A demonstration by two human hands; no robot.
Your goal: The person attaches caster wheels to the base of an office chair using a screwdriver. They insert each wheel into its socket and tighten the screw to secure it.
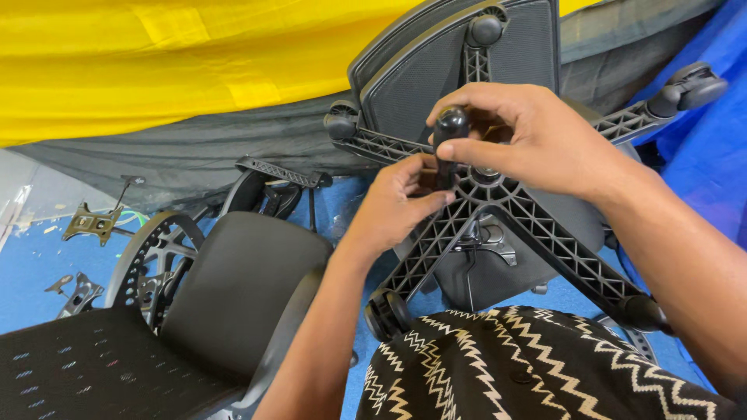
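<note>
Nearest the camera lies a black cloth with a cream zigzag pattern [537,365], spread across the bottom of the view under both forearms. Just above it the right hand [537,140] curls its fingers and thumb around the top of a short black cylinder [449,148], pinching it. The left hand [401,202] comes up from below and closes on the cylinder's lower end, thumb pressed against its side. The cylinder stands nearly upright in the view, long axis running top to bottom, rounded end uppermost; its lower end seems to meet the hub of the star base [498,218], though the fingers hide the joint. The black base's ribbed spokes fan outward, each ending in a caster [692,87]. Behind it leans a mesh chair back [420,85]. To the left rests a dark seat cushion [233,288], with yellow fabric [156,62] above.
</note>
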